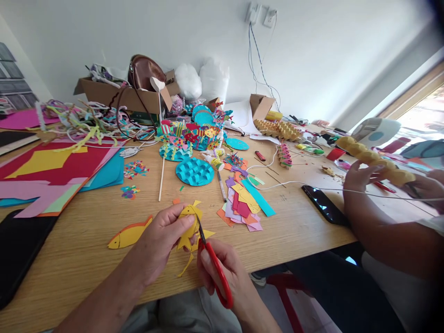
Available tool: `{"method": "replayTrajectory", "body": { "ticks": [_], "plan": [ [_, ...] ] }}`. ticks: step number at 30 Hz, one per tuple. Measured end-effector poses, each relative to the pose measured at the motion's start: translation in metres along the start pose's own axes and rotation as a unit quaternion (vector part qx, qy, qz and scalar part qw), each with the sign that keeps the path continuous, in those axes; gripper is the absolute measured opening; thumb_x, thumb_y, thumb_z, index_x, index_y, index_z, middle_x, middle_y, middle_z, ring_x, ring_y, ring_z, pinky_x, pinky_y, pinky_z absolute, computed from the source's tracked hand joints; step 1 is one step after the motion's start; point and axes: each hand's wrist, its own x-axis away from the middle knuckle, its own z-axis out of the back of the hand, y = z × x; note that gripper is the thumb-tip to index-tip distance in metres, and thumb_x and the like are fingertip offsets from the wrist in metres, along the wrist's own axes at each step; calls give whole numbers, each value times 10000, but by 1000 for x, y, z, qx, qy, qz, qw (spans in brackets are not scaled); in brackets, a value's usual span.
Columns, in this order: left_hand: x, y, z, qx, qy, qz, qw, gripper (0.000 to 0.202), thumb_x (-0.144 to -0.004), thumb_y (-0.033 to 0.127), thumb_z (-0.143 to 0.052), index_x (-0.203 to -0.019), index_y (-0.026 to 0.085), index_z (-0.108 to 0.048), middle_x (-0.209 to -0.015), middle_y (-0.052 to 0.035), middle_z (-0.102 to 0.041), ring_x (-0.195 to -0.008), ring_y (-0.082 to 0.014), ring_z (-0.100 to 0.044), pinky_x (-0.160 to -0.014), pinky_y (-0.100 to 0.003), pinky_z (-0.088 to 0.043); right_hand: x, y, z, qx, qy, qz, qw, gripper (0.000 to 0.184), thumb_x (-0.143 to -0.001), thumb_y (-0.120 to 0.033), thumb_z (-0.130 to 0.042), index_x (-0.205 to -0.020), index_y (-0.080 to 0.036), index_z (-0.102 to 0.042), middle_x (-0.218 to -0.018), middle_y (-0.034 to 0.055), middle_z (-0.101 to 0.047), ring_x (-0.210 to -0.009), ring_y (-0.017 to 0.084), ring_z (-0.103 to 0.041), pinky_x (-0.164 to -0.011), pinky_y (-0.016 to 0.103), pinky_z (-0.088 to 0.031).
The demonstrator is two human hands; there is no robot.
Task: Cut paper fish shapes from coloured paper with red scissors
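My left hand (169, 233) pinches a yellow paper fish (189, 213) that has dark drawn lines on it. In my right hand (225, 268) are red-handled scissors (222, 282), their blades lying against the fish's right edge. A thin yellow paper offcut (186, 267) hangs or lies just below. To the left of my hands, a finished-looking yellow fish with an orange back (128, 233) rests on the wooden table (156, 286). A pile of coloured paper scraps (243, 203) lies right of my hands.
Behind my hands stands a turquoise scalloped paper disc (194, 172), with decorated fish pieces (190, 134) beyond. Coloured paper sheets (69, 171) cover the left side. At right, a phone (324, 203) lies by another person's arm (381, 236); that person holds a yellow egg-carton strip (374, 159).
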Motion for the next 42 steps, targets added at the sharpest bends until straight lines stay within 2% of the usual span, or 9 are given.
{"method": "replayTrajectory", "body": {
  "ticks": [3, 9, 24, 29, 37, 42],
  "plan": [
    [0, -2, 0, 2, 7, 16, 1000, 128, -751, 297, -587, -694, 182, -581, -602, 34, -542, -569, -118, -481, -546, -223, -386, -1, -2, 0, 7, 1, 7, 1000, 529, -808, -645, -451, -544, -188, -422, -454, -45, -406, -455, 84, -346, -420, 202, -257],
    [0, -3, -2, -2, 13, 25, 1000, 136, -743, 310, -597, -700, 181, -582, -631, 23, -572, -587, -122, -491, -558, -228, -393, 0, 0, 0, -7, 5, 1, 1000, 547, -783, -684, -445, -542, -196, -398, -445, -59, -360, -438, 78, -306, -414, 209, -234],
    [1, -3, -2, 11, 10, 32, 999, 129, -743, 298, -599, -702, 177, -579, -621, 32, -553, -579, -106, -465, -533, -204, -368, 0, 8, 1, -16, 7, 18, 1000, 518, -839, -609, -445, -541, -187, -402, -430, -56, -379, -400, 62, -303, -379, 189, -228],
    [1, -5, -1, 8, 2, 32, 999, 146, -749, 312, -592, -700, 177, -567, -621, 30, -554, -588, -112, -468, -554, -217, -372, 0, 12, 0, -33, 8, 16, 999, 526, -815, -634, -458, -543, -188, -399, -412, -63, -370, -370, 53, -290, -354, 180, -214],
    [2, -6, -1, 1, -1, 30, 1000, 153, -761, 316, -585, -694, 182, -556, -624, 32, -557, -588, -112, -462, -555, -217, -367, 2, 11, 2, -30, 1, 24, 999, 493, -845, -585, -458, -563, -182, -419, -421, -62, -383, -376, 52, -295, -361, 178, -224],
    [1, -8, 1, -23, 4, 5, 1000, 147, -784, 311, -559, -707, 186, -560, -638, 37, -548, -603, -112, -453, -575, -220, -372, 3, 9, 1, -19, 2, 23, 1000, 495, -852, -570, -455, -546, -184, -411, -419, -61, -378, -389, 57, -296, -365, 177, -229]
  ]
}}
